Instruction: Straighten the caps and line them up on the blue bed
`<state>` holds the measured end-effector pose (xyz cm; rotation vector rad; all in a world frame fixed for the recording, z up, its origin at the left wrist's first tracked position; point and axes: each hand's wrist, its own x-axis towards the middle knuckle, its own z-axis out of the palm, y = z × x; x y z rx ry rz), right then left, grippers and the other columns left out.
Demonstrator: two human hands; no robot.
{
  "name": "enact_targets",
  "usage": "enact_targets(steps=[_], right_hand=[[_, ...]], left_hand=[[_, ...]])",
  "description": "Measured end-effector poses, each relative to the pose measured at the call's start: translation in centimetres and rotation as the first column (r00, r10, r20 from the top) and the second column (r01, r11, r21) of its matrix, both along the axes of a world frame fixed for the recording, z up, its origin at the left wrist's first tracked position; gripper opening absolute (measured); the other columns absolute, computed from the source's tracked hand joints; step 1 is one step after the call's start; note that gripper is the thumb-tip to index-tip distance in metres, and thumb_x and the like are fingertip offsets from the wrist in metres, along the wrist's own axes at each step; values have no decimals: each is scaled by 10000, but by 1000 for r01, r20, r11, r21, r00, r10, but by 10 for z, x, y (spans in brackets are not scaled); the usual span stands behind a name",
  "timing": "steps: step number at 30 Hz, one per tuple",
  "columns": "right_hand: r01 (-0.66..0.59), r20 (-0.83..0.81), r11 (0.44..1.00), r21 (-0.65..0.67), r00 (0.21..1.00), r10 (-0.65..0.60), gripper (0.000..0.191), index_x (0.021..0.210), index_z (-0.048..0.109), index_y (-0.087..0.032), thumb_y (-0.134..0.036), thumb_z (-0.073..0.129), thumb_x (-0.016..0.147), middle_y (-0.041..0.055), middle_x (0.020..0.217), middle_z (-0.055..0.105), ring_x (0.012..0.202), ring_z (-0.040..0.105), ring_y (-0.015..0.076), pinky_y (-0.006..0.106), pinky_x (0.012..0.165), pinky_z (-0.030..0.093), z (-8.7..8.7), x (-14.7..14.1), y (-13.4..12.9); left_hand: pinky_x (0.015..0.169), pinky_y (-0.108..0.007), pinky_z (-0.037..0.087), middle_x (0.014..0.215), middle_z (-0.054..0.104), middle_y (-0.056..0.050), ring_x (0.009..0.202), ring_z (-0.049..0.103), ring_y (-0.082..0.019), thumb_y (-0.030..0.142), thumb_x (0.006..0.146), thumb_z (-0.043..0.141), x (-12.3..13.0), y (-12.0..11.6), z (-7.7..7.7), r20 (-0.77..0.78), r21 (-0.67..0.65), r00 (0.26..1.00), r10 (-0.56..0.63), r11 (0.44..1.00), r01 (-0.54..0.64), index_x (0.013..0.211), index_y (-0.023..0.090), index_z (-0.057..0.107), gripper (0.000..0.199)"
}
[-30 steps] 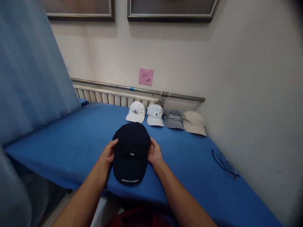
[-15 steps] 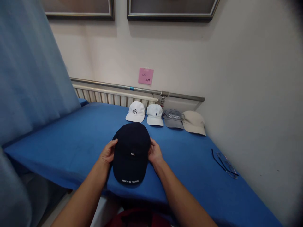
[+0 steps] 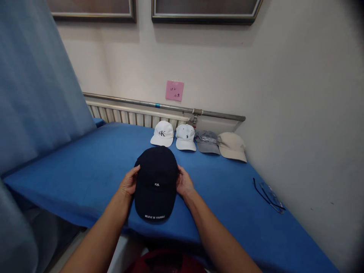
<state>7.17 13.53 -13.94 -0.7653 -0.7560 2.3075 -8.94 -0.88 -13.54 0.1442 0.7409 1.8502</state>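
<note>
A dark navy baseball cap (image 3: 156, 182) is held between my two hands near the front edge of the blue-covered bed, its brim toward me. White lettering runs along the brim's edge and a small white emblem sits on the front. My left hand (image 3: 130, 181) grips the cap's left side, thumb on top and the other fingers partly hidden beneath. On the opposite side, my right hand (image 3: 184, 182) closes on the cap's edge, its fingertips partly behind the cap. Just beyond it lies a white cap (image 3: 162, 133) with black letters.
Right of the white cap stand a pale cap (image 3: 185, 137), a grey cap (image 3: 207, 142) and a beige cap (image 3: 232, 146) in a row. Eyeglasses (image 3: 269, 195) lie near the right wall. A blue curtain (image 3: 40, 83) hangs at left; a radiator (image 3: 122, 114) runs behind the blue sheet (image 3: 71, 167).
The navy cap has shifted very slightly left and turned a little in my hands. Both hands keep their hold; the other caps stay in place.
</note>
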Motion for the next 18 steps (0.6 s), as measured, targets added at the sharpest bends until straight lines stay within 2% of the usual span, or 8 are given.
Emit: enact_targets(steps=[3, 8, 12, 18], right_hand=[[-21, 43, 1000, 19, 999, 21, 194, 758, 700, -203, -316, 577, 855, -8, 679, 742, 641, 685, 160, 292, 721, 556, 2, -1, -5], [-21, 61, 993, 113, 998, 14, 138, 829, 721, -204, -307, 632, 807, 7, 792, 764, 780, 697, 182, 320, 826, 529, -1, -4, -12], [-14, 56, 986, 168, 998, 4, 126, 817, 720, -202, -304, 651, 786, 13, 834, 768, 812, 691, 181, 321, 844, 519, -5, -5, -14], [0, 32, 981, 196, 999, -6, 94, 786, 722, -200, -269, 659, 779, 3, 803, 765, 763, 686, 166, 300, 816, 522, -4, -5, -14]], left_hand=[[912, -400, 549, 821, 775, -84, 876, 732, -265, 175, 797, 602, 2, 2, 3, -8, -99, 1000, -16, 995, 16, 930, 134, 725, 186], [792, -413, 588, 769, 768, -103, 709, 738, -261, 159, 810, 617, 5, 8, 3, -2, -227, 996, -90, 970, 87, 1008, 95, 712, 229], [766, -394, 591, 772, 769, -103, 680, 735, -250, 163, 818, 616, 5, 10, 3, -14, -252, 995, -96, 964, 90, 1023, 95, 708, 235], [784, -411, 584, 804, 772, -107, 713, 737, -263, 186, 818, 619, 6, 9, 4, -24, -264, 994, -102, 960, 92, 1085, 105, 695, 289]])
